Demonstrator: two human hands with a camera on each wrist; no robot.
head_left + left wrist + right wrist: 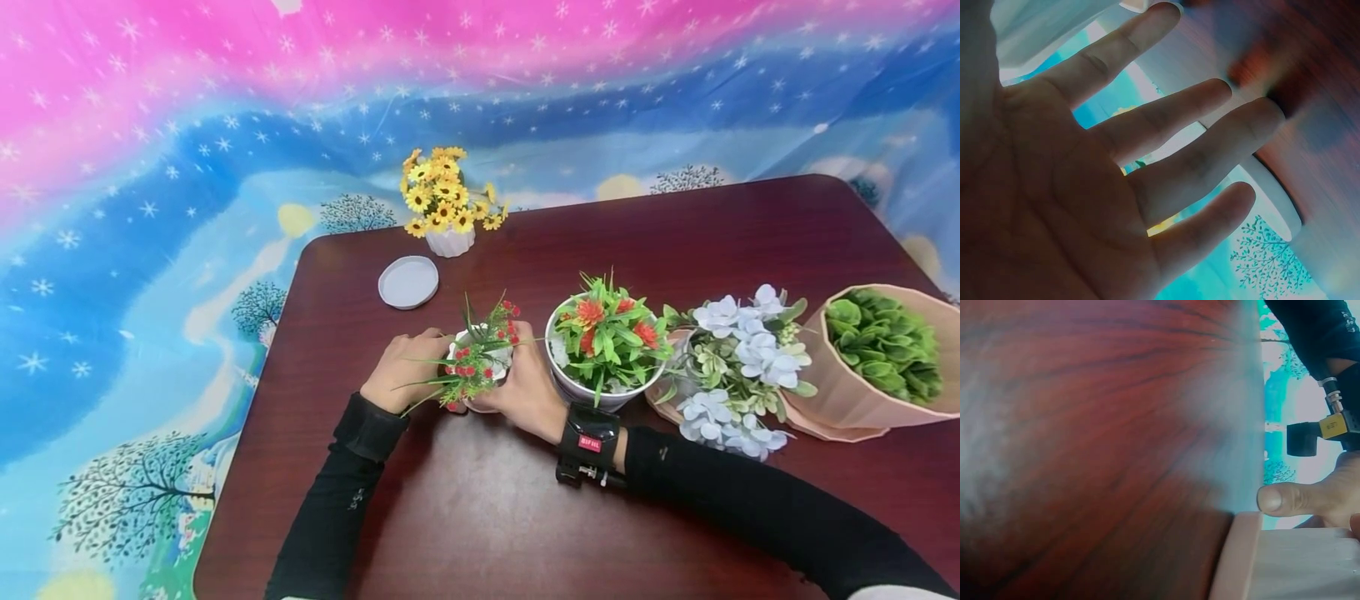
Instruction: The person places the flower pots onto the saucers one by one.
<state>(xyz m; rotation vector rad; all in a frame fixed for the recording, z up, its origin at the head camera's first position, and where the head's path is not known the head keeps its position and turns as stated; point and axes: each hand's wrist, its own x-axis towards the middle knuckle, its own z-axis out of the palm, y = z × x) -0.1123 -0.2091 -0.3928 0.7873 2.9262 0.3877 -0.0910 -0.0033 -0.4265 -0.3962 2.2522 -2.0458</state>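
Note:
A small white pot [489, 357] with thin green leaves and red berry-like blooms [472, 367] stands between both hands. My right hand [532, 396] grips its right side, fingers curling along the far wall. On the other side my left hand [401, 371] is by the pot, partly hidden under leaves. In the left wrist view, the left hand's fingers [1191, 169] are straight and spread. The right wrist view shows the pot's pale wall [1304, 562] and pinkish base rim [1244, 550] close to the left thumb [1285, 499]; the right fingers are mostly out of that view.
A white round saucer [408, 283] lies behind the left hand, near yellow flowers [446, 196] in a white pot [452, 242]. Right of the right hand stand an orange-flowered plant [607, 333], pale blue flowers [750, 350] and a leafy plant in a beige pot [847, 383], all on the dark red table [480, 517].

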